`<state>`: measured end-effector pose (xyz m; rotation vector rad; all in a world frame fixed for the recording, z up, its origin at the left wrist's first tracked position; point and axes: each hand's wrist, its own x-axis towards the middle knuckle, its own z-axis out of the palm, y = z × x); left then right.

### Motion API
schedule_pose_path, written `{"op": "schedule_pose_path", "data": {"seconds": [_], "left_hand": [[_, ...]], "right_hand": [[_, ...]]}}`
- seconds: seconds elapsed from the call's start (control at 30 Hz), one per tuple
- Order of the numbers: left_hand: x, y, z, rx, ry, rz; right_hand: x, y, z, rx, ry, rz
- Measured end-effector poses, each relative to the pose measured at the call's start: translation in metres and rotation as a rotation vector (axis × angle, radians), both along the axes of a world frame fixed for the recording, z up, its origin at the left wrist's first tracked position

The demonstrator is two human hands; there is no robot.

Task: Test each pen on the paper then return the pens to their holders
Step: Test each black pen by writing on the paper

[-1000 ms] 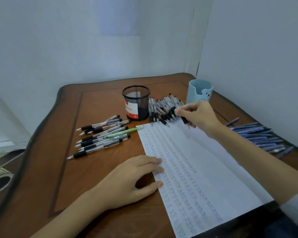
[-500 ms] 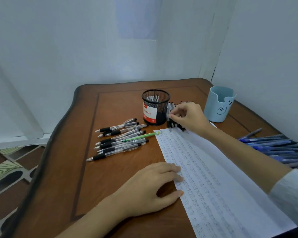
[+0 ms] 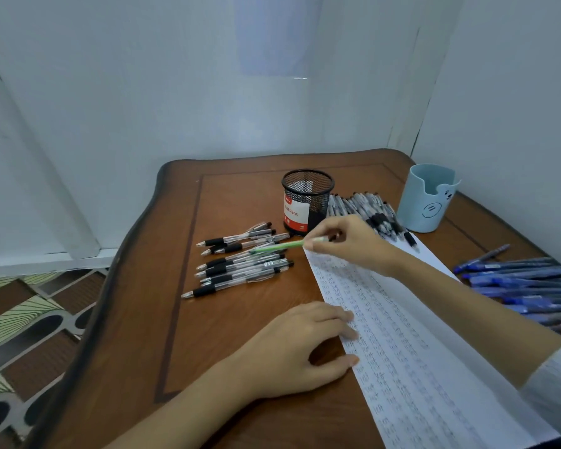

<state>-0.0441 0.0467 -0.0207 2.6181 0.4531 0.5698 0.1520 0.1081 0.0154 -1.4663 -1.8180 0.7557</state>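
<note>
- Left hand [image 3: 292, 348] lay flat on the table [image 3: 208, 367], fingers relaxed, fingertips pressing the left edge of the paper [image 3: 402, 351]; nothing gripped.
- Right hand [image 3: 353, 241] pinched the end of the green pen [image 3: 279, 247], which lay across the row of black-grip pens [image 3: 240, 270].
- Behind: mesh holder [image 3: 306, 202], a second pen pile [image 3: 370, 209], blue holder [image 3: 426, 199].
- Blue pens [image 3: 525, 286] lay right of the paper.

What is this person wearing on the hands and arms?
The left hand and right hand are bare: no gloves, rings or watch show. A pale grey-white sleeve ends partway up the right forearm; the left forearm shows no sleeve.
</note>
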Motion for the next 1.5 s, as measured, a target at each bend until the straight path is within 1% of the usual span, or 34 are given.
{"op": "schedule_pose_path", "data": {"seconds": [0.13, 0.2, 0.3, 0.33, 0.4, 0.43, 0.47, 0.53, 0.6, 0.7, 0.87, 0.93, 1.0, 1.23, 1.5], "left_hand": [[0.000, 0.002, 0.000, -0.035, -0.006, 0.013], [0.001, 0.002, 0.000, -0.059, -0.005, 0.021], [0.002, 0.001, 0.000, -0.043, 0.028, 0.044], [0.003, 0.000, -0.001, -0.034, 0.040, 0.053], [0.004, -0.001, 0.000, -0.011, 0.065, 0.068], [0.004, -0.001, 0.000, 0.000, 0.076, 0.075], [0.004, -0.002, 0.001, 0.002, 0.085, 0.082], [0.003, -0.003, 0.001, -0.018, 0.095, 0.097], [0.003, -0.003, 0.000, -0.039, 0.087, 0.103], [0.003, -0.003, -0.001, -0.058, 0.074, 0.107], [0.004, -0.004, -0.001, -0.081, 0.055, 0.112], [0.003, -0.004, -0.002, -0.093, 0.049, 0.112], [0.003, -0.003, -0.002, -0.102, 0.047, 0.112], [0.004, -0.004, -0.002, -0.130, 0.031, 0.112], [0.004, -0.005, -0.001, -0.138, 0.025, 0.125]], "right_hand": [[0.017, -0.018, 0.021, -0.085, 0.643, -0.142], [0.026, -0.027, 0.027, -0.148, 0.909, -0.226], [0.041, -0.046, 0.028, -0.210, 1.218, -0.258], [0.046, -0.053, 0.026, -0.230, 1.295, -0.251], [0.054, -0.069, 0.022, -0.348, 1.402, -0.226], [0.056, -0.078, 0.019, -0.419, 1.385, -0.204], [0.059, -0.086, 0.017, -0.465, 1.301, -0.205], [0.062, -0.102, 0.013, -0.510, 1.044, -0.250], [0.063, -0.116, 0.012, -0.524, 0.885, -0.274], [0.065, -0.132, 0.005, -0.407, 0.731, -0.290], [0.060, -0.147, -0.013, -0.184, 0.536, -0.374], [0.056, -0.149, -0.014, -0.126, 0.512, -0.365], [0.056, -0.150, -0.017, -0.072, 0.448, -0.350], [0.054, -0.154, -0.021, 0.019, 0.329, -0.367], [0.057, -0.150, -0.030, -0.001, 0.334, -0.357]]}}
